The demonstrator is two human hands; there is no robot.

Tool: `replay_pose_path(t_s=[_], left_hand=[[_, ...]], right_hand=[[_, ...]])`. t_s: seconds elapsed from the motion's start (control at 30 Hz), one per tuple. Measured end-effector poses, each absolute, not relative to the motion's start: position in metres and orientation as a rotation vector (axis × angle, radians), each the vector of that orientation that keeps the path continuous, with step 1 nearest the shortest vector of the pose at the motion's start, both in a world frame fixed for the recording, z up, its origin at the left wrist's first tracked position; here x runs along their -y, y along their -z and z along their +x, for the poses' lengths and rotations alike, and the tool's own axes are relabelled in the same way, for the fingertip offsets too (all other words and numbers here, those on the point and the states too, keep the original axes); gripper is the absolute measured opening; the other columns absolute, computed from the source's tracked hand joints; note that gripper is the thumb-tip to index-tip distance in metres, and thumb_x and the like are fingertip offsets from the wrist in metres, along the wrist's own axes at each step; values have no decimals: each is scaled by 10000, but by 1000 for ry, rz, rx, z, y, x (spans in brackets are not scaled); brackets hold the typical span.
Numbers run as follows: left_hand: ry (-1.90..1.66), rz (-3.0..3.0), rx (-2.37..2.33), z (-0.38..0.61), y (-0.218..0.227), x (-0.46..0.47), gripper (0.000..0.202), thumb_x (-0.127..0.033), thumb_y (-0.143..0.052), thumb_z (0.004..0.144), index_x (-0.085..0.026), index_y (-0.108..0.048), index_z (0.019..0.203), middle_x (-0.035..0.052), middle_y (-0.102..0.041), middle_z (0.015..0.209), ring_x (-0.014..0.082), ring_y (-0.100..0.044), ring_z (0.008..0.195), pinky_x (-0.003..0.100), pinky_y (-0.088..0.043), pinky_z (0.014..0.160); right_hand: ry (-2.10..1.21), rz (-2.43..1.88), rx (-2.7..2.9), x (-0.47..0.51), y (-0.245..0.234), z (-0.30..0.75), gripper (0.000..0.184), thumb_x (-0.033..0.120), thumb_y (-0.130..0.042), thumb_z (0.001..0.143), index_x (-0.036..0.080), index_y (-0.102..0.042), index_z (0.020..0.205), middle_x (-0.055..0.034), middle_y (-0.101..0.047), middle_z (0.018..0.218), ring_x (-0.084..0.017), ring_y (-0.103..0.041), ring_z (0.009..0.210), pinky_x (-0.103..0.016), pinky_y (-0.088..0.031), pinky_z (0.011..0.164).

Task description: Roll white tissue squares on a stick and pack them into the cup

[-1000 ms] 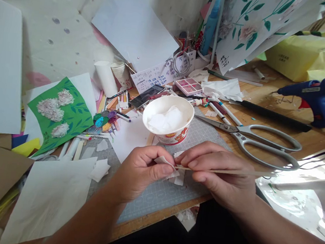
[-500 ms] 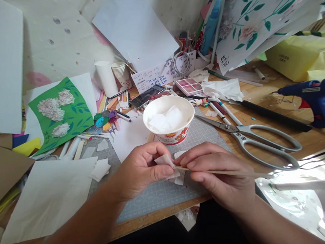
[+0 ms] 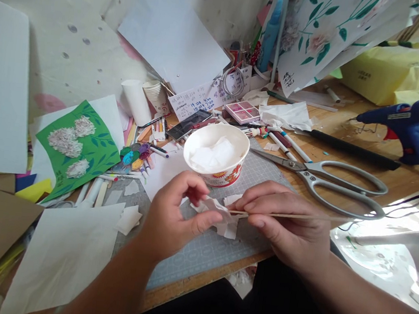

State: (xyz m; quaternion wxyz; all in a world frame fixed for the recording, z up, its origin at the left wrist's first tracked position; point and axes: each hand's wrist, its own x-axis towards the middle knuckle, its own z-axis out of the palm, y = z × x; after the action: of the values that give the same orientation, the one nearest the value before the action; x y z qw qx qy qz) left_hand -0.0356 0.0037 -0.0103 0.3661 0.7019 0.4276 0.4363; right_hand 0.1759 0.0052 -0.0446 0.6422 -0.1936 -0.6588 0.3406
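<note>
My right hand (image 3: 281, 218) pinches a thin wooden stick (image 3: 310, 218) that points left. A small piece of white tissue paper (image 3: 214, 207) is at the stick's left tip. Close around that tip, my left hand (image 3: 177, 209) has its thumb and fingers apart; whether the thumb touches the paper I cannot tell. More white paper scraps lie on the grey cutting mat (image 3: 190, 255) below the hands, partly hidden. Just behind them stands a white paper bowl (image 3: 225, 178) with a red and yellow print, holding white paper pieces (image 3: 213, 153).
Large scissors (image 3: 316, 177) lie right of the bowl, with a blue glue gun (image 3: 406, 121) beyond. At left are a green flower picture (image 3: 94, 151) and a white paper sheet (image 3: 66, 251). Markers, a phone (image 3: 188, 124) and a palette (image 3: 242, 111) crowd the back.
My left thumb and fingers have parted from their pinch on the paper at the stick's tip. The right hand still holds the stick, nearly in place.
</note>
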Motion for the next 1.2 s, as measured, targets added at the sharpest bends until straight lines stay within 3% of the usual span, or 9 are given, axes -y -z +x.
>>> replay_pose_path(t_s=[0.1, 0.23, 0.43, 0.73, 0.9, 1.2], left_hand=[[-1152, 1907, -1092, -36, 6, 2, 172, -206, -712, 853, -207, -591, 731, -50, -495, 639, 106, -453, 599, 234, -382, 574], [-985, 1815, -1158, -26, 1, 9, 241, -216, -644, 886, -186, -603, 650, -38, -547, 570, 97, -476, 537, 225, -381, 522], [-946, 1485, -1216, -17, 5, 8, 238, -325, -660, 866, -180, -623, 681, -17, -605, 591, 108, -520, 559, 206, -409, 513], [-909, 1389, -1294, -16, 5, 8, 154, -273, -684, 781, -165, -628, 685, -19, -562, 581, 108, -486, 548, 213, -394, 504], [-915, 1389, -1303, -13, 2, 6, 116, -237, -676, 752, -159, -639, 675, -22, -562, 568, 99, -479, 530, 206, -390, 496], [-916, 1417, -1239, -17, 4, 7, 145, -271, -692, 794, -166, -638, 710, -20, -572, 613, 107, -493, 580, 213, -408, 536]], right_hand=[[-742, -442, 1508, -5, 45, 175, 106, 113, -713, 881, 179, -760, 950, -84, -781, 874, -166, -741, 836, -271, -626, 757], [-676, -430, 1575, -5, 44, 175, 100, 92, -691, 891, 151, -747, 949, -100, -771, 880, -163, -746, 833, -259, -628, 748], [-588, -422, 1690, -3, 42, 176, 91, 105, -658, 922, 135, -741, 946, -104, -774, 871, -152, -749, 842, -231, -632, 754], [-530, -472, 1753, -3, 40, 177, 121, 138, -624, 945, 178, -733, 982, -94, -778, 895, -161, -757, 822, -254, -645, 713], [-525, -466, 1733, -4, 40, 176, 103, 118, -641, 932, 146, -732, 971, -103, -780, 878, -151, -753, 827, -231, -638, 731], [-523, -476, 1740, -2, 40, 176, 113, 121, -640, 932, 165, -728, 987, -90, -786, 876, -159, -754, 823, -248, -639, 718]])
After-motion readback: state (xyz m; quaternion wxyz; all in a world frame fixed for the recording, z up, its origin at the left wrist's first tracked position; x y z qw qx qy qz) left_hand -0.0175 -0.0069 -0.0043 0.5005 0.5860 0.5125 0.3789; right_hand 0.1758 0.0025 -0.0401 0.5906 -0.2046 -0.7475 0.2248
